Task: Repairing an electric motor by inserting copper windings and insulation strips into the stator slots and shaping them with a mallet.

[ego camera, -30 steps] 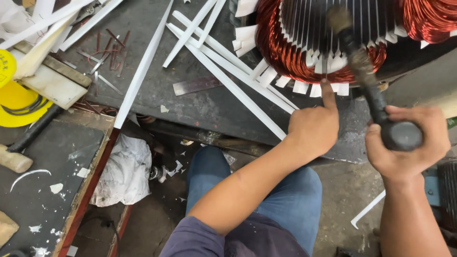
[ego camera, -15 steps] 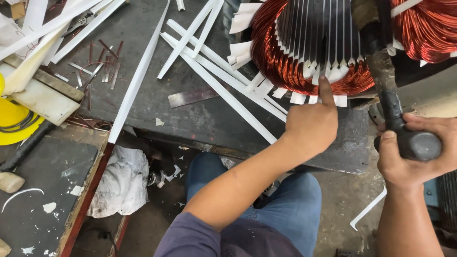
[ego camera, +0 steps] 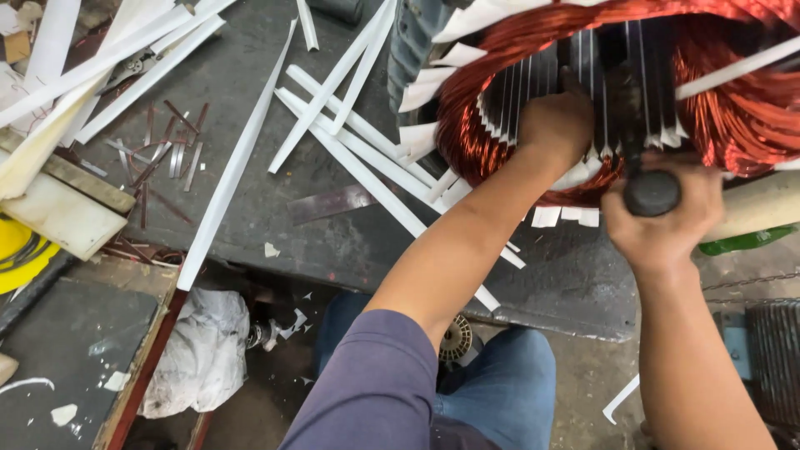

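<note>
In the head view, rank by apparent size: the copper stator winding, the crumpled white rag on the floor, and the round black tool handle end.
1. Copper stator winding, largest, though cropped by the frame.
2. Crumpled white rag.
3. Black tool handle end, gripped by the right hand, smallest.

No two look alike in size.

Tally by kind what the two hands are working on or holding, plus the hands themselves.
Hands: 2, the left hand reaching into the motor, the right hand gripping the tool
Motor cores wound with copper wire: 1
Dark-handled tools: 1
Total: 4
</note>
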